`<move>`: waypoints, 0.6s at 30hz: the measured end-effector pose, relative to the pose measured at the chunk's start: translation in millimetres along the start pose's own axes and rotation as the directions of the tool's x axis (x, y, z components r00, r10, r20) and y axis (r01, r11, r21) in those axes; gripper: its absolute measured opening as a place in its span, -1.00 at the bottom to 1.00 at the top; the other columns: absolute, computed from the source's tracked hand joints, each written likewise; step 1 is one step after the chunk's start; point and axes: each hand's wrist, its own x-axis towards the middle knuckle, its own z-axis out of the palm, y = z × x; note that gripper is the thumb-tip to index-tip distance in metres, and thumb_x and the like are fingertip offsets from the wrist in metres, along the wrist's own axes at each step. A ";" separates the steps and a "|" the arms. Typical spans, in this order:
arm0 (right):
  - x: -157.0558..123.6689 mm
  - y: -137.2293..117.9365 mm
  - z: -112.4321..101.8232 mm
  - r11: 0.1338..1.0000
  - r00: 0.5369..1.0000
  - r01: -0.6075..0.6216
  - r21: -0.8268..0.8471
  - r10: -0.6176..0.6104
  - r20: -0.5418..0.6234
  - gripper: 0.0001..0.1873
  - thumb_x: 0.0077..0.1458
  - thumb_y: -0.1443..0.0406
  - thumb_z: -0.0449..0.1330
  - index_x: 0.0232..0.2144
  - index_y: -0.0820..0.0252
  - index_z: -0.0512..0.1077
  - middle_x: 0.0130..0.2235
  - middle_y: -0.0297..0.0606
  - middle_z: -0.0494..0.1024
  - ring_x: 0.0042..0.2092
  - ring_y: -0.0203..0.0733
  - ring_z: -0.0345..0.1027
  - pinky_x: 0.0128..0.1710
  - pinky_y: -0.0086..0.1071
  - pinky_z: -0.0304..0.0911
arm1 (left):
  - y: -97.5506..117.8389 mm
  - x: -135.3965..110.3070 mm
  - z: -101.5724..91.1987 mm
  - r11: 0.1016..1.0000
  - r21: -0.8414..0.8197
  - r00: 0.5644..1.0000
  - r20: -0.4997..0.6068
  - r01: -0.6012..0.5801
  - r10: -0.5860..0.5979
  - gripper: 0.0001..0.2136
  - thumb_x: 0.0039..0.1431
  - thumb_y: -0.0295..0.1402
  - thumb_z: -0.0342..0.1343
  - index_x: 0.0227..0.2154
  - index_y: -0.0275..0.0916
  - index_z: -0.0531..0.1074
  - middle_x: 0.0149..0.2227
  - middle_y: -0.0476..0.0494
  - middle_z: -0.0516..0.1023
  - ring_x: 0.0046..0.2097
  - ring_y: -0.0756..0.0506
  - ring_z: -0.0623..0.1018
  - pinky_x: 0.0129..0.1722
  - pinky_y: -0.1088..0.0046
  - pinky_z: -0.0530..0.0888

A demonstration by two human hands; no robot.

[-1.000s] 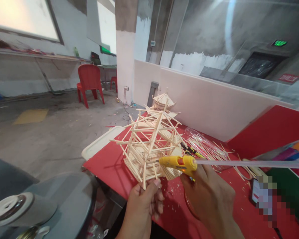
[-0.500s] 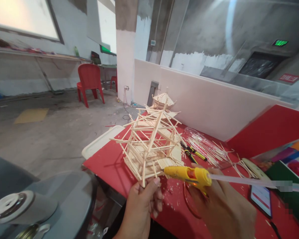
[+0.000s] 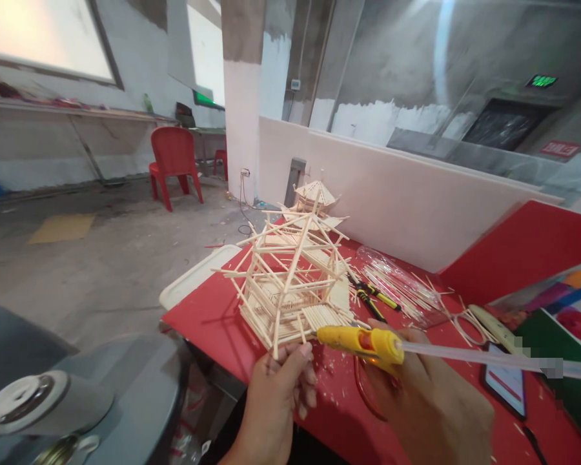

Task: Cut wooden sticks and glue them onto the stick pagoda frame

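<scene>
My left hand (image 3: 281, 391) pinches the bottom corner of a tower model built from thin wooden sticks (image 3: 288, 287) and holds it tilted above the red table (image 3: 208, 316). My right hand (image 3: 430, 403) is wrapped round a yellow glue gun (image 3: 363, 342) with a long clear glue stick (image 3: 484, 358) out of its back. The gun's nozzle points left at the lower edge of the model, close to my left fingers.
A second stick model (image 3: 314, 197) stands behind the first. A clear bag of sticks (image 3: 401, 284), yellow-handled pliers (image 3: 375, 298), a phone (image 3: 506, 387), red scissors handles (image 3: 363, 394) and a white tray (image 3: 193, 278) lie on the table. A red chair (image 3: 173, 161) stands on the floor to the left.
The glue gun pulled back to the right from the model's base, then edged left toward it again. The model stays in my left hand, barely moved.
</scene>
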 end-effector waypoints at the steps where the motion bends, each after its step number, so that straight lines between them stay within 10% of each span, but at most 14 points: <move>1: -1.2 1.1 0.2 1.000 1.000 -0.014 0.003 0.014 -0.001 -0.71 0.16 0.22 0.15 -0.07 0.17 0.43 -0.27 -0.32 0.59 -0.49 -0.32 0.34 -0.50 -0.41 0.05 | -0.5 0.7 -0.1 1.000 0.001 1.000 0.000 -0.002 0.002 -0.69 -0.01 -0.13 0.30 -0.54 -0.27 0.40 -0.65 0.03 0.42 -0.70 0.10 0.33 -0.75 0.64 0.15; 8: -10.3 15.0 6.4 0.986 0.994 -0.106 0.129 0.107 -0.002 -0.67 0.20 0.06 0.08 -0.41 0.16 0.43 -0.46 -0.31 0.46 -0.51 -0.31 0.33 -0.55 -0.45 0.07 | 0.5 5.0 4.5 1.000 -0.021 0.999 -0.049 -0.012 0.010 -0.70 -0.04 -0.15 0.33 -0.54 -0.28 0.42 -0.65 0.03 0.45 -0.68 0.10 0.37 -0.71 0.65 0.22; 18: -4.9 11.1 10.2 0.898 0.971 -0.224 0.378 0.239 0.007 -0.81 0.17 0.16 0.14 -0.39 0.11 0.46 -0.41 -0.35 0.52 -0.49 -0.30 0.37 -0.47 -0.42 0.15 | 5.5 4.2 15.2 0.999 0.026 0.996 -0.088 -0.018 0.021 -0.68 -0.06 -0.13 0.33 -0.55 -0.28 0.41 -0.68 0.06 0.39 -0.70 0.12 0.30 -0.74 0.66 0.18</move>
